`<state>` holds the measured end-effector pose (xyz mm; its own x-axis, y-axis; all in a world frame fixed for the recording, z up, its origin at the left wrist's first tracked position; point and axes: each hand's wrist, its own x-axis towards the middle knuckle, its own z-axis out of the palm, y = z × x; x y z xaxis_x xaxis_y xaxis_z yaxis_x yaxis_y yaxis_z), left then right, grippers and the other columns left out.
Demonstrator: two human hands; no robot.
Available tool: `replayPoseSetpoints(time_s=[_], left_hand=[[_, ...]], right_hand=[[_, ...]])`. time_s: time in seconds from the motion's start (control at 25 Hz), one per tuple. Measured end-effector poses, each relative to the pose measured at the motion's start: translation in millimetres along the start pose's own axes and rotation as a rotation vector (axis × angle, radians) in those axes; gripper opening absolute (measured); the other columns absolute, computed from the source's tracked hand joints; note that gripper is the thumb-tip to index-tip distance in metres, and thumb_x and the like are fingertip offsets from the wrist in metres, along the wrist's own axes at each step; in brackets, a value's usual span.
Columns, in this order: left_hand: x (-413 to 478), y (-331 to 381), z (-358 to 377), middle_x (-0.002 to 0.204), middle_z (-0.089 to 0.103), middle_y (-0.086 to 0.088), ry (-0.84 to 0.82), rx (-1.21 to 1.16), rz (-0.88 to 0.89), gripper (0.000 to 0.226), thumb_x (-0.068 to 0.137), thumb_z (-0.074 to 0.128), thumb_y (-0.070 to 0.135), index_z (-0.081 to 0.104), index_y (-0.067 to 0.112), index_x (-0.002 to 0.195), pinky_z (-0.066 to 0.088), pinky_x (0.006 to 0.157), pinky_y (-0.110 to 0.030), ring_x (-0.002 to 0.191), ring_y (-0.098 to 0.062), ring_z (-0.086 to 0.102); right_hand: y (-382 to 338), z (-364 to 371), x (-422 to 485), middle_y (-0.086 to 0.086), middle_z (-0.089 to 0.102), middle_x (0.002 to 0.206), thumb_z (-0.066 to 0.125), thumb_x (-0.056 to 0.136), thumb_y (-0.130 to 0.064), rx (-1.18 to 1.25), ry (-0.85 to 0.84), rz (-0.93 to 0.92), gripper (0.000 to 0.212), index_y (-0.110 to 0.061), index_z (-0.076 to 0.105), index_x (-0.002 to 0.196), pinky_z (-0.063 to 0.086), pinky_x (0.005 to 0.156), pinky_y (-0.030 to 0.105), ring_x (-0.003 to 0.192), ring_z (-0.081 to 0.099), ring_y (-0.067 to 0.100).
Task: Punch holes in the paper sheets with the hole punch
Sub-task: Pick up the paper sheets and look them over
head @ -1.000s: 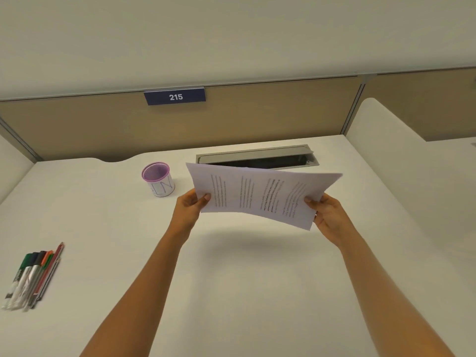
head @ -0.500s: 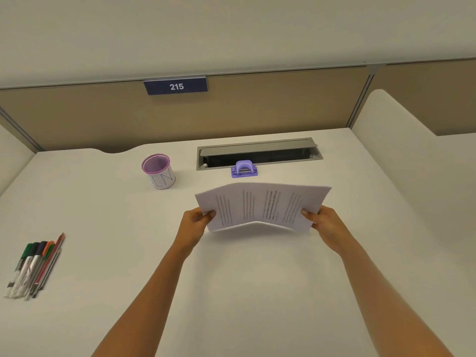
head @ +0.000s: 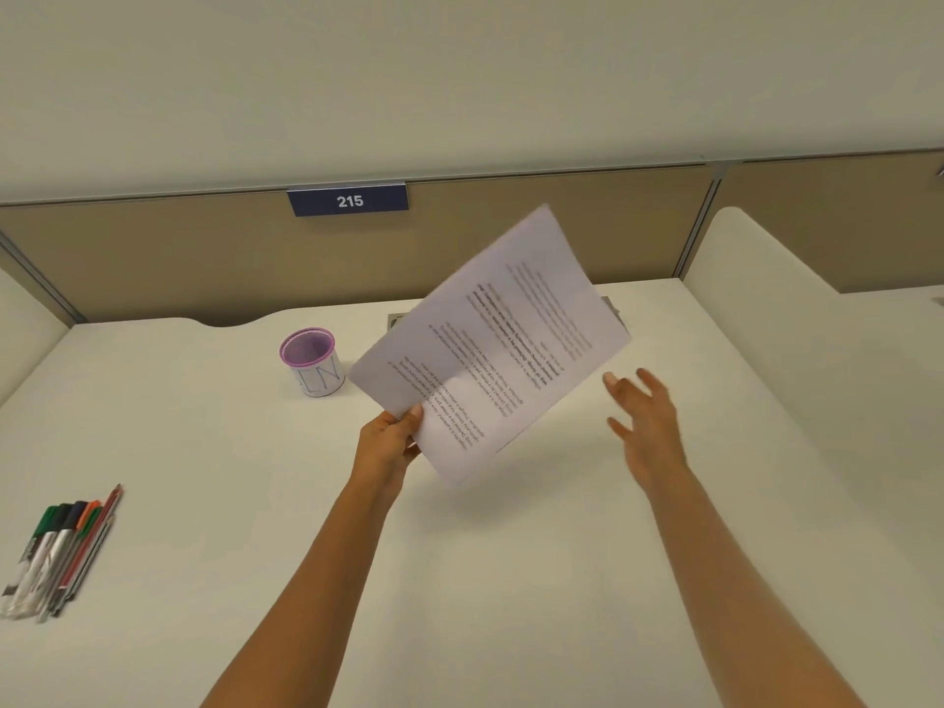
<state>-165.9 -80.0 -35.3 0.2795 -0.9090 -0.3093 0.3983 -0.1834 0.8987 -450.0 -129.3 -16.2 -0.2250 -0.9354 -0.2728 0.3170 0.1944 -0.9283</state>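
Pinching the paper sheets (head: 490, 350) at their near-left corner, the left hand (head: 385, 447) holds them up alone, tilted over the back of the desk (head: 511, 580), thumb on top and fingers closed underneath. Right hand (head: 646, 421) is empty, fingers spread, just beside the sheets' lower right edge and not touching them. Hole punch not visible; can't tell if it sits behind the raised sheets. A grey desk slot (head: 613, 306) peeks out at both edges of the paper. Risks, as a guess: a one-corner grip lets the sheets droop, fan apart or slip, so edges would go into the punch misaligned and holes land uneven; a blind reach by the free hand under the paper could also knock things. Containers: purple-rimmed mesh cup (head: 310, 361) stands left of the sheets, well clear; inside looks empty, though the bottom is hard to see. Markers and pens (head: 61, 554) lie loose in a row at far left, not in the cup.
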Motion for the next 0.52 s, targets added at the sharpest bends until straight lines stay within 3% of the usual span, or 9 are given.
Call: replayPoseSetpoints(time_s=[0.16,0.28,0.52], left_hand=[[-7,-10,22,0.102,0.069,-0.003,0.015,-0.175,-0.095,0.021,0.094,0.054,0.008,0.062,0.012,0.114,0.053,0.077,-0.036,0.09,-0.019,0.064],[-11,-16,33,0.102,0.069,-0.002,0.014,-0.233,-0.12,0.022,0.095,0.054,0.008,0.062,0.014,0.114,0.053,0.075,-0.035,0.091,-0.018,0.064],[-13,-18,33,0.114,0.068,-0.008,-0.012,-0.243,-0.16,0.02,0.093,0.057,0.006,0.062,0.008,0.112,0.054,0.081,-0.036,0.096,-0.022,0.065]], right_hand=[[24,44,-24,0.004,0.066,0.12,0.069,0.085,-0.019,0.205,-0.197,0.191,0.055,-0.009,0.049,0.135,0.044,0.103,0.047,0.122,0.056,0.024],[21,68,-33,0.009,0.067,0.125,0.065,0.088,-0.01,0.246,-0.31,0.153,0.037,-0.013,0.061,0.124,0.05,0.098,0.047,0.116,0.061,0.027],[7,73,-26,0.01,0.069,0.121,0.063,0.087,0.001,0.196,-0.322,0.069,0.035,-0.012,0.063,0.12,0.053,0.093,0.048,0.111,0.065,0.029]])
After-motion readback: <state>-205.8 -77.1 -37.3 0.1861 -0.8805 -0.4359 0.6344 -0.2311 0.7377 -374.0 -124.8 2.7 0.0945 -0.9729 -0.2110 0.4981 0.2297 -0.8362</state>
